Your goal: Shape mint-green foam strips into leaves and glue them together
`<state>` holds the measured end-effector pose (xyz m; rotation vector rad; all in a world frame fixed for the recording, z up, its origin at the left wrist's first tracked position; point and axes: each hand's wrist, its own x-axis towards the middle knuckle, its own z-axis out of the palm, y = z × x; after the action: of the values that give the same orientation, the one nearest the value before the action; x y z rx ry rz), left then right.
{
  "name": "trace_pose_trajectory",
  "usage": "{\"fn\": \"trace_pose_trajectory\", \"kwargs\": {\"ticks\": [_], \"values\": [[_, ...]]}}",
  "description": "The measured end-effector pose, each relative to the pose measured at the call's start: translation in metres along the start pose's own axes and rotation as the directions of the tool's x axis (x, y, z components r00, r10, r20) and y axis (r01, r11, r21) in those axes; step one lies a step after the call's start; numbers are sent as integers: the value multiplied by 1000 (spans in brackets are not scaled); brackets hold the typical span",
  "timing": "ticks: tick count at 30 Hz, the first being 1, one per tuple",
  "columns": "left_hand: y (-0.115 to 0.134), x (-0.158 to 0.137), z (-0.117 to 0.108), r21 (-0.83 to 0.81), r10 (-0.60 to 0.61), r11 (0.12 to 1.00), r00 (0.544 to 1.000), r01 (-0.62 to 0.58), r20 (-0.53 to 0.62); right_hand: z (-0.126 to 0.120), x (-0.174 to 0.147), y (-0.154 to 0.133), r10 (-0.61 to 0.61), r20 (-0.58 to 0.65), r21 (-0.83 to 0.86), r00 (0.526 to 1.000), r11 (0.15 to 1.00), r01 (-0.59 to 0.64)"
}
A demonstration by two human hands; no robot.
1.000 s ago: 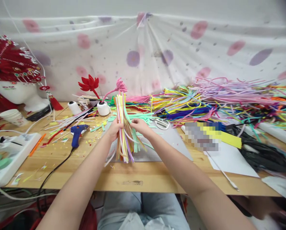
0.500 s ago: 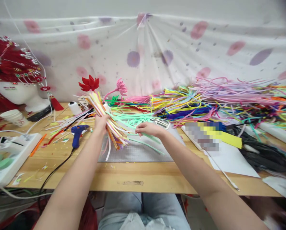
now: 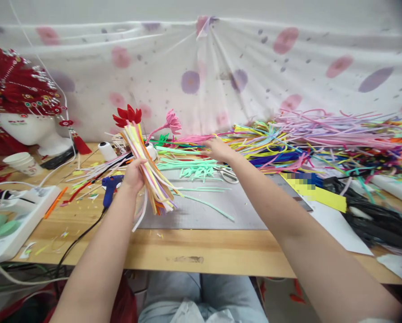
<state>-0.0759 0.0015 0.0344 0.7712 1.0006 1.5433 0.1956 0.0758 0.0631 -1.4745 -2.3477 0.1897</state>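
My left hand (image 3: 134, 176) is wrapped round a thick bundle of pipe cleaners (image 3: 154, 179) in white, yellow, orange and purple, held tilted above the grey mat (image 3: 194, 215). My right hand (image 3: 217, 150) reaches to the back of the table, over loose pipe cleaners. Its fingers stretch leftward, somewhat blurred, and I see nothing held in them. Just below it lie mint-green twisted pipe-cleaner pieces (image 3: 197, 172) and a pair of scissors (image 3: 228, 175). Loose mint-green pipe cleaners (image 3: 209, 205) rest on the mat.
A large heap of coloured pipe cleaners (image 3: 338, 130) covers the back right. At left are a blue glue gun (image 3: 110, 188), a white power strip (image 3: 36, 224), paper cups (image 3: 22, 163) and a mannequin head (image 3: 29, 130) with a red headdress. Red (image 3: 127, 116) and pink (image 3: 171, 122) flowers stand behind the bundle.
My right hand has moved from above the mat, up and away to the pipe cleaners at the back. The bundle in my left hand has shifted slightly left.
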Motion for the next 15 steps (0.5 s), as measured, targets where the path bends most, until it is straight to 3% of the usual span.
{"fn": "trace_pose_trajectory", "kwargs": {"ticks": [1,3,4,7,10,15], "values": [[-3,-2,4,-22,-7,1000,999,8,42,5,7,-5,2,-143,45,990,999,5],[-8,-5,10,-46,1,999,993,5,119,16,12,-19,21,-239,275,971,960,47],[-12,-5,13,-41,8,999,988,-2,156,22,9,-27,28,-210,428,977,902,67],[-25,-4,20,17,27,999,970,-32,242,45,-14,-56,-52,32,785,998,620,7],[-41,-5,29,84,48,994,958,-75,282,67,-40,-77,-113,157,897,981,431,-94],[-55,-12,43,305,10,949,974,-80,226,83,-53,-74,-12,259,947,966,201,-252]]}}
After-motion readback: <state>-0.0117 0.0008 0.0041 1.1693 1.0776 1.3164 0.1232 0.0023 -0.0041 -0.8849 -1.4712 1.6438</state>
